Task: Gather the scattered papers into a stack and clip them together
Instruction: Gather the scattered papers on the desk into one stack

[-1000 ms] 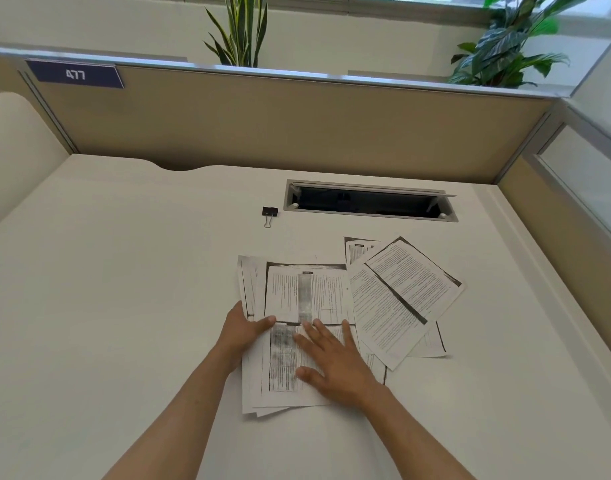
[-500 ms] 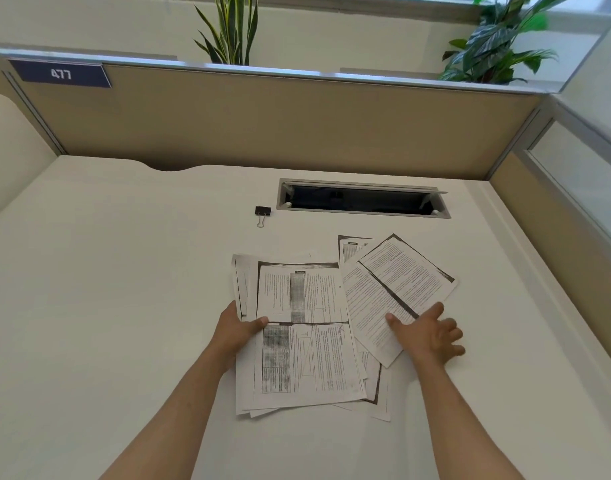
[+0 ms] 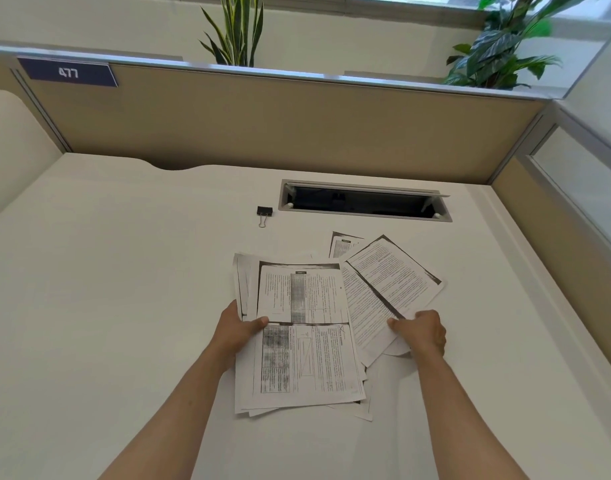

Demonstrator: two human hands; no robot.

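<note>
White papers [image 3: 299, 344] lie between both hands: left hand [image 3: 235, 330] fingers pinch the stack's edge, right hand [image 3: 422, 332] fingers grip the angled sheets [image 3: 383, 289].

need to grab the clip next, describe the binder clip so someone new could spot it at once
Find the long dark cable slot set into the white desk. Just off its left end lies the binder clip: small, black, wire handles, alone on bare desk beyond the papers.
</note>
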